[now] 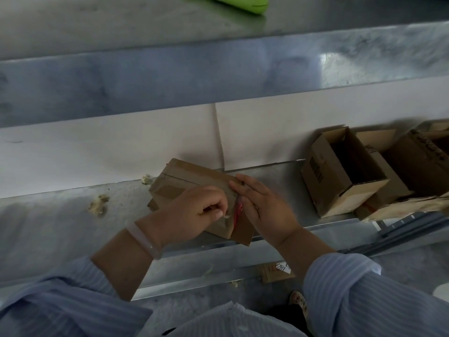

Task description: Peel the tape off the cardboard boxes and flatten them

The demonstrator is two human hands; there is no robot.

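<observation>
A small taped cardboard box (192,183) lies tilted on the metal shelf (60,227) at the centre. Brown tape strips run across its top face. My left hand (194,212) lies on the box's near part with fingers curled, thumb and forefinger pinching a bit of pale tape at the box's edge. My right hand (262,207) rests on the box's right end with its fingers stretched out flat. A red strip (237,214) shows between my two hands on the box's side.
Open cardboard boxes (345,171) and crumpled flattened cardboard (413,205) crowd the shelf's right end. Balled tape scraps (98,205) lie on the shelf at left. A green object (243,3) sits on the upper shelf. Another cardboard piece (277,272) lies below the shelf.
</observation>
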